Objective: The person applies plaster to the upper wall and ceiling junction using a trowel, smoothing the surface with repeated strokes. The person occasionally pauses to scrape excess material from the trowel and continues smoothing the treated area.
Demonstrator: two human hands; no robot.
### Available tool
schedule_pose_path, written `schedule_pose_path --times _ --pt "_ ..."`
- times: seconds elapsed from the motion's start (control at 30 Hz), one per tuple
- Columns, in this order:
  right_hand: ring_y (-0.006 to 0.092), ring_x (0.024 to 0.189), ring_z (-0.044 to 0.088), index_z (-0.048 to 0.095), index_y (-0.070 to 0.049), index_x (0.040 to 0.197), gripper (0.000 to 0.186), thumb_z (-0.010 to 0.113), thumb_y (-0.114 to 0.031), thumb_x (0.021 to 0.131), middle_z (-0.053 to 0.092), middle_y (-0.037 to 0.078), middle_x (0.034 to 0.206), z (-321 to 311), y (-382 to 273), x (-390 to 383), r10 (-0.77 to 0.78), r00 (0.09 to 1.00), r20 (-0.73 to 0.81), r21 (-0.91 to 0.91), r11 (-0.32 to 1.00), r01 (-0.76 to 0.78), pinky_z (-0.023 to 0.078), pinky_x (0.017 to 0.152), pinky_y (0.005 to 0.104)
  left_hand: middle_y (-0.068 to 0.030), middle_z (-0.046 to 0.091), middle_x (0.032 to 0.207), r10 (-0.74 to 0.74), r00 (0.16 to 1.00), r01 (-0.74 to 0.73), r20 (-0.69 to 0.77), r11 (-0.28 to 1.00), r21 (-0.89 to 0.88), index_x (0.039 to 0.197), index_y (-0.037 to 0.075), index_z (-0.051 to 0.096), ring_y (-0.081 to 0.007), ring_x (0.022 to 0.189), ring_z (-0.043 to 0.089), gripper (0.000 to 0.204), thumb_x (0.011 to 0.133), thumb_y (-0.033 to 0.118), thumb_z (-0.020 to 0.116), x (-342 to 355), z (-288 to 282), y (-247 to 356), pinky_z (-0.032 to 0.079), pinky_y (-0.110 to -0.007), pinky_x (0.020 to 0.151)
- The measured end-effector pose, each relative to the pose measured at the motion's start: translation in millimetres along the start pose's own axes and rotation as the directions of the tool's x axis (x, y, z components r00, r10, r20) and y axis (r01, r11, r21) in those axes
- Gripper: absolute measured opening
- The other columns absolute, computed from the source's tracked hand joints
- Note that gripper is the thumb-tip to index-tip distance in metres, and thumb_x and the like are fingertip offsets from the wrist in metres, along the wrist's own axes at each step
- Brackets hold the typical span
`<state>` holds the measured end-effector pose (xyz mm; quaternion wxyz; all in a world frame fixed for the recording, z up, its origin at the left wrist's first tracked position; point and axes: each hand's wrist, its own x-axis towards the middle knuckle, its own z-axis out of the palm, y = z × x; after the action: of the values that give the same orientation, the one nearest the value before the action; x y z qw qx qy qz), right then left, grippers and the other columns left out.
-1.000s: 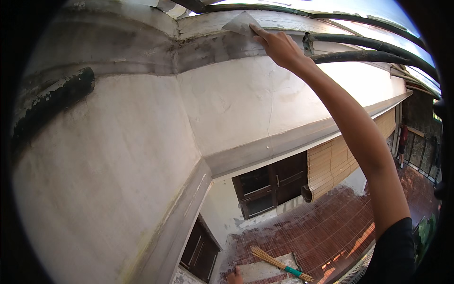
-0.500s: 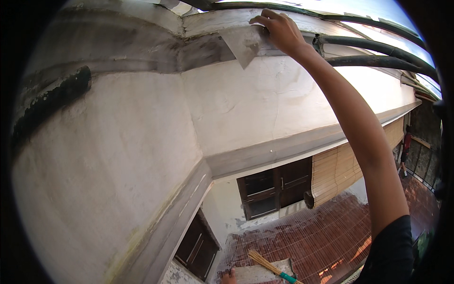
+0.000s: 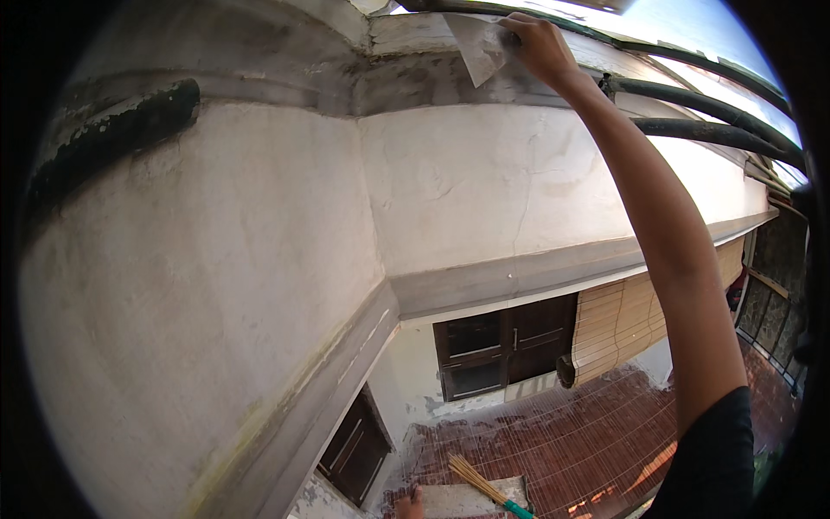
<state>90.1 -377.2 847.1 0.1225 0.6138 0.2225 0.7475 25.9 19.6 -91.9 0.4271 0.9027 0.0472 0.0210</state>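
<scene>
My right hand (image 3: 543, 48) is raised high at the top of the wall, its fingers closed on a thin, flat grey sheet (image 3: 478, 48). The sheet lies against or just in front of the grey moulding (image 3: 406, 82), one corner pointing down. Whether it is stiff or flexible does not show. At the bottom edge only part of my left hand (image 3: 410, 504) appears, beside a pale, worn board or slab (image 3: 462, 498). Most of its fingers are hidden, and I cannot tell if it grips the board. A stick broom (image 3: 480, 478) with a green binding crosses over the board.
Dark pipes (image 3: 709, 99) run along the upper right, and a peeling dark pipe (image 3: 121, 134) juts from the left wall (image 3: 207, 259). A ledge (image 3: 519, 272) runs above a dark window (image 3: 506, 346) and a bamboo blind (image 3: 618, 324). Far below lies a reddish tiled floor (image 3: 596, 432).
My view has shifted, so the wall appears farther right and higher. Against the moulding, the sheet in my right hand sits slightly higher. The lower left hand stays near the board.
</scene>
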Motion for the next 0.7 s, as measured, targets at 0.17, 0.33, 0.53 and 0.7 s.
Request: schedule_pose_path --times 0.17,0.33,0.53,0.7 --pt "0.0356 0.095 0.067 0.062 -0.006 0.112 0.021 0.064 -0.008 0.091 0.066 0.012 0.108 5 -9 0 -0.049 0.998 0.045 -0.077 0.996 0.052 0.054 0.083 0.0438 -0.0312 0.064 0.117 0.085 0.99 -0.084 -0.115 0.996 0.019 0.123 0.0 0.063 -0.0496 0.112 0.059 0.056 0.102 0.049 0.044 2 19 -21 0.046 -0.054 0.091" --pt "0.0377 0.096 0.066 0.058 -0.004 0.11 0.019 0.064 -0.011 0.093 0.065 0.016 0.109 11 -12 -3 0.009 1.0 -0.006 -0.01 1.0 -0.009 0.054 0.082 0.0449 -0.0307 0.064 0.116 0.069 0.989 -0.075 -0.131 0.997 -0.036 0.122 0.0 0.063 -0.0489 0.111 0.059 0.053 0.103 0.046 0.044 7 19 -24 0.047 -0.054 0.091" --pt "0.0409 0.095 0.065 0.057 -0.003 0.108 0.016 0.06 -0.013 0.096 0.064 0.02 0.107 9 -20 -10 0.123 0.992 0.0 0.065 0.99 -0.123 0.053 0.081 0.0461 -0.0306 0.064 0.117 0.026 0.994 -0.028 -0.105 0.999 -0.02 0.123 0.002 0.063 -0.0499 0.111 0.059 0.055 0.103 0.049 0.043 5 23 -28 0.047 -0.055 0.092" --pt "0.0421 0.093 0.065 0.056 -0.003 0.107 0.014 0.058 -0.012 0.097 0.062 0.021 0.105 7 -19 -10 0.098 0.995 0.024 0.067 0.993 -0.099 0.053 0.08 0.0472 -0.0299 0.064 0.119 -0.059 0.997 0.06 -0.054 0.998 0.017 0.127 0.006 0.063 -0.0494 0.113 0.059 0.058 0.102 0.054 0.041 7 20 -30 0.046 -0.057 0.093"
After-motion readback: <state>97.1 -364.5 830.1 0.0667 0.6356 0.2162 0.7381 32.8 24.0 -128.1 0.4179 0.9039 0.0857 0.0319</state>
